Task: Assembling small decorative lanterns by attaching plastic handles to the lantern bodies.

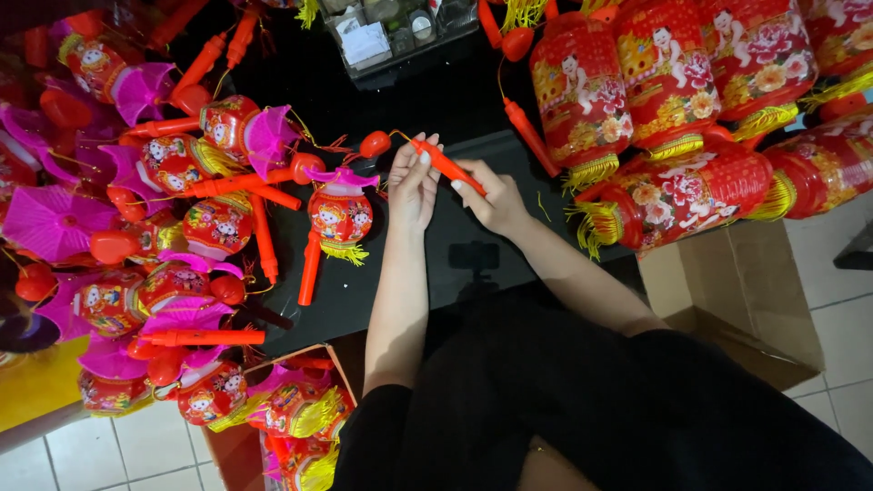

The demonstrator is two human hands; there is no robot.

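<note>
**Red, pink and gold on a black table**

The lantern handle (446,166) is orange-red. Small toy lanterns (340,215) are red with cartoon child figures, magenta pleated fans and yellow tassels. Large lanterns (668,73) show red bodies, pink flowers, gold fringe. The table (455,91) is black.

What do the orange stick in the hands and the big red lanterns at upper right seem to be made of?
Orange stick, held by left hand and right hand: likely moulded plastic, smooth, slightly glossy, uniform colour. Big red lanterns: probably thin printed plastic film or coated paper, shiny with ribbed folds; gold tinsel-like fringe.
</note>
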